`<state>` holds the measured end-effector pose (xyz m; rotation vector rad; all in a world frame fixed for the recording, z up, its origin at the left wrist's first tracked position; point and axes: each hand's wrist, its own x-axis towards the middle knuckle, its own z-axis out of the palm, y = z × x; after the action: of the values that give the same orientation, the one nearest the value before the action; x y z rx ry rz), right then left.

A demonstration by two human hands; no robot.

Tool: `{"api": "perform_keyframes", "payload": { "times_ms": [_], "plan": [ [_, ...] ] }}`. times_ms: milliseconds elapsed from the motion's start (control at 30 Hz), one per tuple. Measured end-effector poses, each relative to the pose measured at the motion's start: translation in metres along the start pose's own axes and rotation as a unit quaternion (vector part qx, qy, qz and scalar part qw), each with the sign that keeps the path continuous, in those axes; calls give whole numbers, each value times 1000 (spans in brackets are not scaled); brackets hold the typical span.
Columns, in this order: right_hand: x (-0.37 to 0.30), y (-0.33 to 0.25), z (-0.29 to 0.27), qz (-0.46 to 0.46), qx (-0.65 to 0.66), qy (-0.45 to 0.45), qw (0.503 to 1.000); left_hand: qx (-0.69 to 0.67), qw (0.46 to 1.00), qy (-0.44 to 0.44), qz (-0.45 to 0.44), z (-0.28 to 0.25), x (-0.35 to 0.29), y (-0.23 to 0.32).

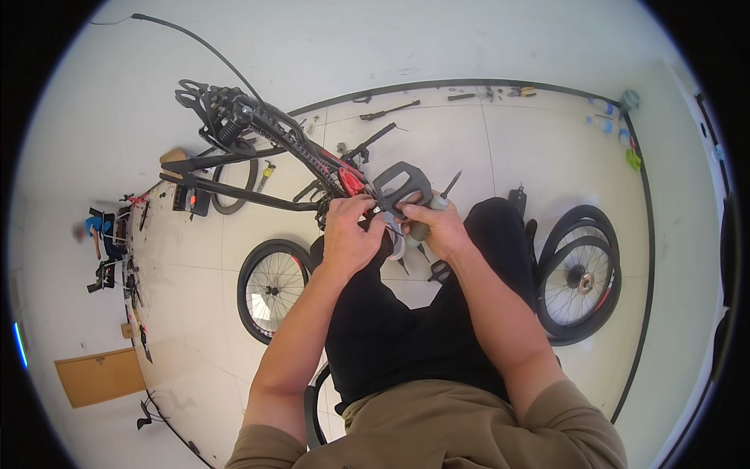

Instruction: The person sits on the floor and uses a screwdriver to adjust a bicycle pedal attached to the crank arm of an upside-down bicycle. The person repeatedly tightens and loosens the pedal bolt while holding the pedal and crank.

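In front of my knees, a black platform pedal [402,178] with an open cage is held up beside the red and black bicycle frame [351,181]. My left hand [349,237] is closed, its fingertips pinched at the inner end of the pedal; what lies between them is hidden. My right hand [444,228] wraps around a slim tool with a dark pointed tip [452,184] and a pale collar. Its thumb also lies against the pedal's lower edge. The tool's exact kind does not show. Below the hands, small pointed parts hang partly hidden between my legs.
A wheel [272,291] lies on the left, and two stacked wheels [580,285] lie on the right. Tools, including a hammer [471,96], line the far wall. Plastic bottles [601,123] lie at the far right. Another person [96,228] sits at the far left.
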<state>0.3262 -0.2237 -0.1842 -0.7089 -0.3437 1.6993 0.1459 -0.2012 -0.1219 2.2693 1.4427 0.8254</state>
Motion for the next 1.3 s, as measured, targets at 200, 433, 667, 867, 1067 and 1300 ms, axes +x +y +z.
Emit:
{"api": "perform_keyframes", "payload": {
  "times_ms": [200,433,667,867,1067,1300],
  "plan": [
    [3,1,-3,-2,11,-1,1000,5,1000,-20,15,-4,9,4],
    [1,-4,-1,9,22,10,1000,-65,977,-102,-174,-4,21,1],
    [1,-4,-2,12,25,9,1000,-133,972,-61,-184,11,9,-5],
    [3,-2,0,5,22,4,1000,-33,999,-35,-19,-1,6,0],
    [2,-4,-1,4,20,0,1000,-20,999,-36,-32,-1,12,5],
    [1,-6,2,8,16,-3,1000,-72,989,-16,-129,13,8,3]
  ]
}}
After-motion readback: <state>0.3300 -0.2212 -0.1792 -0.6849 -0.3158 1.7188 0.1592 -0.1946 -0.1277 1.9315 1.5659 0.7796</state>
